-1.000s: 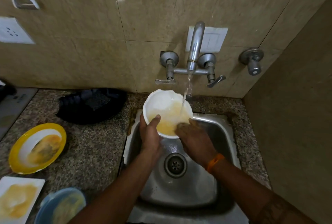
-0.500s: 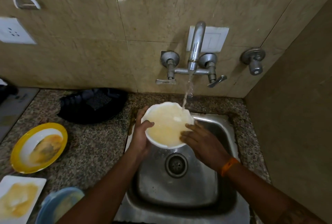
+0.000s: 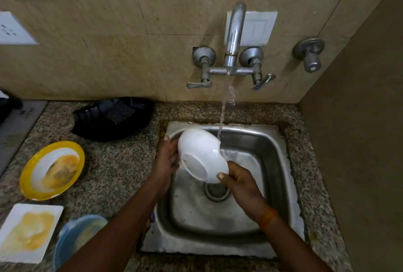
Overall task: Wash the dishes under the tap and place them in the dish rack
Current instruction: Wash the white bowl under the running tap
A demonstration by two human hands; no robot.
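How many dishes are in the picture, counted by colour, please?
White: 2, the bowl held over the sink and the square plate on the counter.
Yellow: 1, the yellow-rimmed plate.
Blue: 1, the blue bowl.
Total: 4.

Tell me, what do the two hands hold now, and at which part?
Both hold one white bowl, turned underside up over the sink. The left hand grips its left side; the right hand pinches its lower rim.

dirty plates crowding left counter, dish rack behind them
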